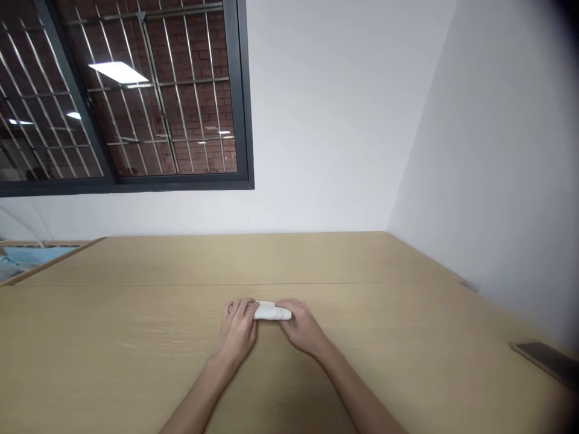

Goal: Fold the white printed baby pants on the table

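A small white bundle [270, 311], folded or rolled and soft-looking like cloth or tissue, lies crosswise between my two hands at the middle of the wooden board surface [149, 361]. My left hand [239, 325] grips its left end, with the thumb on the near side and the fingers curled over. At the other end, my right hand [299, 323] pinches it, fingers across the top and thumb underneath. The undersides of the bundle and several fingertips are hidden, and what exactly the bundle is I cannot tell.
A white wall [325, 120] rises behind the surface, and another stands at the right. A dark-framed window [246, 120] with metal bars is at the upper left. Past the board's left edge lies light blue material [36, 256]. A dark flat strip [549, 358] is at the right edge.
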### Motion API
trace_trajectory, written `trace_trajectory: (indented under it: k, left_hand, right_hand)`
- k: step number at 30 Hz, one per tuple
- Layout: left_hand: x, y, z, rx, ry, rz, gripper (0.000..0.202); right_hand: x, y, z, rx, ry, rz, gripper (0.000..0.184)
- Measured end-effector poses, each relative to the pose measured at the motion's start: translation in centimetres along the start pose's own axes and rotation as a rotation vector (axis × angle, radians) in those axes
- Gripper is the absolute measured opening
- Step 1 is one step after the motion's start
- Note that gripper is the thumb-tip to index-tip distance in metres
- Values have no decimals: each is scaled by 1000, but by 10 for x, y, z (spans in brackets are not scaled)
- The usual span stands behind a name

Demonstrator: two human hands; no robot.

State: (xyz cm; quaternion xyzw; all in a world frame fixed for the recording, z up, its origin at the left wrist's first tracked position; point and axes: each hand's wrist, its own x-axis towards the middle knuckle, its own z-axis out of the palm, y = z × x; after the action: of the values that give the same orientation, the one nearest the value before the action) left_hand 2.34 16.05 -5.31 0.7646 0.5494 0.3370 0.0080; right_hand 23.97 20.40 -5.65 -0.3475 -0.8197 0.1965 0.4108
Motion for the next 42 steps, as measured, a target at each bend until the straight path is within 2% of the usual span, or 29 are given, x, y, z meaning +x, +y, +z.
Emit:
trace_trajectory:
  k: [2, 6, 8, 11, 14, 18, 22, 24, 27, 30, 33, 36, 39, 42]
  left_hand:
    - [1, 7, -8, -66, 16, -58, 32]
    - [2, 18, -8, -267, -14, -244, 25]
    - [2, 21, -3, -373, -29, -347, 25]
    - [1, 20, 4, -509, -44, -442, 29]
    - [-2, 19, 9, -597, -42, -485, 34]
    - [-8, 25, 15, -633, -98, -513, 43]
    - [-17, 38, 15, -569, -181, -468, 49]
    - [-21, 45, 12, -408, -234, -406, 51]
    - [-25, 54, 5, -19, -317, -265, 45]
    - [-27, 65, -4, 178, -285, -117, 36]
    - [-31, 75, -8, 127, -227, 58, 33]
    - [-40, 83, 1, 112, -237, 192, 36]
    - [-51, 89, 17, 139, -336, 191, 56]
    - [-59, 93, 28, 115, -416, 156, 56]
  right_hand:
    - [4, -8, -4, 200, 53, 124, 15]
    - [7, -16, -10, 572, 142, 444, 34]
    - [5, -17, -12, 649, 101, 595, 40]
    - [1, -18, -16, 676, -8, 675, 49]
    - [-2, -10, -18, 612, 28, 684, 62]
    - [-6, 15, -14, 489, 166, 653, 60]
    - [-8, 33, -2, 418, 284, 635, 51]
    - [-6, 35, 3, 374, 299, 638, 49]
    - [-4, 29, 6, 276, 267, 598, 44]
    - [-2, 13, -1, 143, 253, 438, 40]
    - [-3, -16, -15, -22, 121, 169, 48]
    - [-6, -50, -24, -60, -173, -2, 51]
    - [-8, -71, -21, -20, -415, -65, 51]
    - [-10, -72, -10, -37, -526, -86, 48]
